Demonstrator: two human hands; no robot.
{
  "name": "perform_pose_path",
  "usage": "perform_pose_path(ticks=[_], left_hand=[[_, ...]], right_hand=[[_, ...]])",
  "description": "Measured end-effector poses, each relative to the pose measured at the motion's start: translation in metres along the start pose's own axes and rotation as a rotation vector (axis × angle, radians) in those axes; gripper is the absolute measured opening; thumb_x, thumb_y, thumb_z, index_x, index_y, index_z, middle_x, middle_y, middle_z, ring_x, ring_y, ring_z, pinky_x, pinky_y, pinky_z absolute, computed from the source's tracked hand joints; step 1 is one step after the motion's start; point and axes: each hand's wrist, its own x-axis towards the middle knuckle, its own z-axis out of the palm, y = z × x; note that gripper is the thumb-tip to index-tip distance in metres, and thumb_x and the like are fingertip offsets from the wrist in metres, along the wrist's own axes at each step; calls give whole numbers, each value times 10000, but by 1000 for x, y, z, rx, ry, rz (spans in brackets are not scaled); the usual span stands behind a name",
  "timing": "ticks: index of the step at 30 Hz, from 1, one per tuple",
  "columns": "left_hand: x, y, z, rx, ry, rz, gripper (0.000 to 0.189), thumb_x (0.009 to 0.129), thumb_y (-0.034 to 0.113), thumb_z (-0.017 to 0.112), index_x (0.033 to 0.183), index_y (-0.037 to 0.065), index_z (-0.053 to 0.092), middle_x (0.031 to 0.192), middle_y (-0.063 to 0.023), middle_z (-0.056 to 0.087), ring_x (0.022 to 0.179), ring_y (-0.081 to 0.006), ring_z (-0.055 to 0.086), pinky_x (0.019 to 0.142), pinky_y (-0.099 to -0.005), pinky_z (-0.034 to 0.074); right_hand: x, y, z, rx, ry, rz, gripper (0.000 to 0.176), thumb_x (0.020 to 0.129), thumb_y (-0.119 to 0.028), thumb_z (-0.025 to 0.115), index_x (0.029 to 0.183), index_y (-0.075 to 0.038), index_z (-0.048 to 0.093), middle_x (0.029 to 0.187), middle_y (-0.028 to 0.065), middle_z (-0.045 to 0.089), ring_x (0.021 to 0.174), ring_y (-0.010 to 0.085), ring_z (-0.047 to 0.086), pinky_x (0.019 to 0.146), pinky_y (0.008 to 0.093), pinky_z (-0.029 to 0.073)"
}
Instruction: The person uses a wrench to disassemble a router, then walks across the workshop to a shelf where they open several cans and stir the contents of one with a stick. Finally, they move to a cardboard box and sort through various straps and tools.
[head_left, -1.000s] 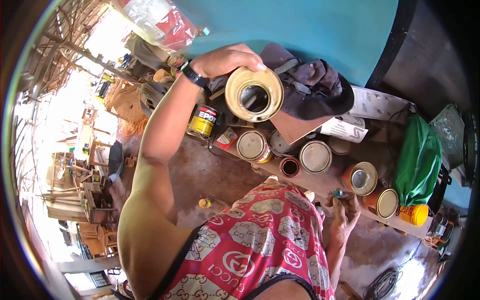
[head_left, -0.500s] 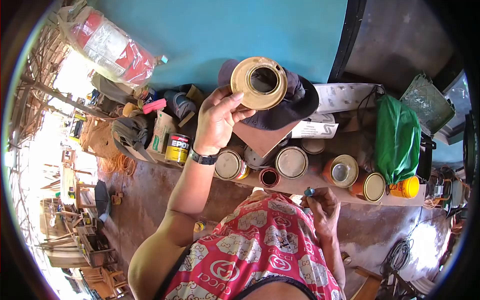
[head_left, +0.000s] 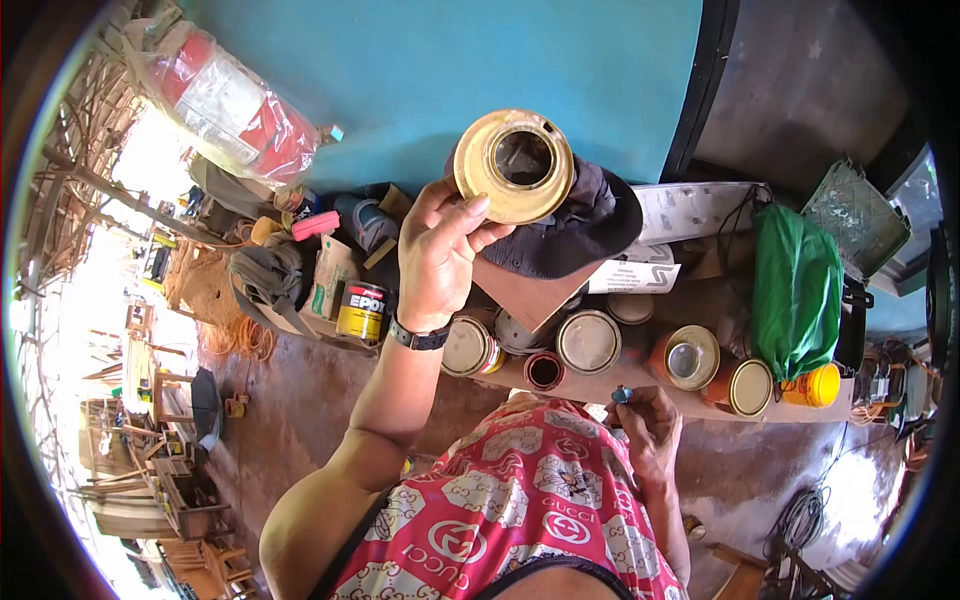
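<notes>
In front of the dark cap (head_left: 612,220), your left hand (head_left: 437,265) holds a tin (head_left: 520,202) a loose grip could drop, as your right hand (head_left: 655,425) pinches a blue piece (head_left: 622,394).

Strong daylight enters from the left, where the view clips to white. Glare covers a patch of floor (head_left: 855,485) at lower right. The blue panel (head_left: 480,60) is evenly lit; the dark panel (head_left: 800,95) beside it is dim. The left hand (head_left: 440,262) and can (head_left: 512,206) are sharp, with shadow inside the can's opening. Distortion curves the edges; vignetting blackens the corners.
</notes>
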Motion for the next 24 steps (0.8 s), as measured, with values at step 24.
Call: perform_pose_path(ticks=[24], left_hand=[[2, -32, 16, -394, 151, 354, 295, 940, 5, 646, 1229, 1, 585, 1199, -140, 671, 1149, -270, 665, 1057, -489, 519]], right_hand=[[8, -2, 5, -18, -11, -62, 72, 958, 5, 631, 1025, 31, 629, 886, 102, 726, 763, 115, 676, 717, 266, 554]])
